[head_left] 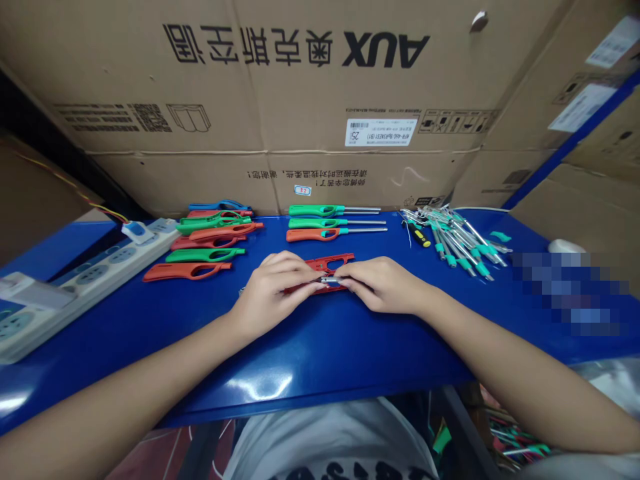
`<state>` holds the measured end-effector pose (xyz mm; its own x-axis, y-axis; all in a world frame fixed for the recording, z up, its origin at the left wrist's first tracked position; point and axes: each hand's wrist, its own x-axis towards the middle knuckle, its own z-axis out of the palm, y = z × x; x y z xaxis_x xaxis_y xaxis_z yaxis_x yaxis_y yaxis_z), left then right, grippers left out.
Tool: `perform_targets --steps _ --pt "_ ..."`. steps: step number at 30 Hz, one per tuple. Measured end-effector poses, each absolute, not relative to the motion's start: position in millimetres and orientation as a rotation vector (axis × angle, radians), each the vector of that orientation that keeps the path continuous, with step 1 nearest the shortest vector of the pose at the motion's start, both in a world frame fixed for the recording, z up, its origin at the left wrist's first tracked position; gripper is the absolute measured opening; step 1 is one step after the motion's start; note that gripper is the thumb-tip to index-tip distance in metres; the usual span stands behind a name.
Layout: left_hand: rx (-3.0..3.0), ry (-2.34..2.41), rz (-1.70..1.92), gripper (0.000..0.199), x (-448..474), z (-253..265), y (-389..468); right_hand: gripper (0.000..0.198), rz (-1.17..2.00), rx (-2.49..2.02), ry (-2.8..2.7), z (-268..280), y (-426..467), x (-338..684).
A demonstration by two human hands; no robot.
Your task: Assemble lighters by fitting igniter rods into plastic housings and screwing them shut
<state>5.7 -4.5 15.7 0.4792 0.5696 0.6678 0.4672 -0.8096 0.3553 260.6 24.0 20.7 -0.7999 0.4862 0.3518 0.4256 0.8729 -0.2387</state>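
Note:
Close together over the table's middle, my left hand and my right hand are both closed in a pinch. Between their fingertips is a small silvery metal part, one end with each hand; its exact kind is too small to make out. Just behind and below the fingers lies an opened red lighter handle shell, partly hidden by my left hand. Farther back, a red-orange lighter and two green ones, each with a metal barrel, lie in a row.
Several red, green and blue handle shells lie at left beside a white power strip. At right are a pile of metal lighter barrels with teal ends and a yellow-black screwdriver. A cardboard wall stands behind.

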Motion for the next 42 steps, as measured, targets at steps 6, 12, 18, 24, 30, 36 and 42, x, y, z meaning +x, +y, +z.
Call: perform_targets --steps 6,12,18,24,30,36,42 --pt "2.752 0.870 1.151 0.011 3.1 13.4 -3.4 0.023 0.205 -0.676 -2.680 14.5 24.8 258.0" --pt "2.778 0.916 0.919 0.011 3.7 10.0 -3.3 0.022 0.361 -0.734 -2.778 19.6 21.6 255.5" --pt "2.684 0.930 0.784 0.012 10.8 13.0 -11.4 0.017 0.339 -0.747 -2.647 32.4 34.3 268.1" --pt "2.628 0.915 0.700 0.014 12.5 11.3 -14.9 0.020 -0.203 -1.830 -2.107 36.5 70.5 309.6" --pt "2.559 0.817 0.673 0.016 16.0 4.0 -14.0 0.022 -0.175 -2.239 -1.937 29.3 94.0 340.0" --pt "2.575 0.775 0.641 0.016 16.8 4.1 -16.4 0.020 -0.096 -2.283 -1.960 22.5 99.7 338.9" --pt "2.558 0.859 0.707 0.035 16.3 6.9 -17.5 0.016 0.019 -2.080 -1.902 30.5 98.1 337.3"
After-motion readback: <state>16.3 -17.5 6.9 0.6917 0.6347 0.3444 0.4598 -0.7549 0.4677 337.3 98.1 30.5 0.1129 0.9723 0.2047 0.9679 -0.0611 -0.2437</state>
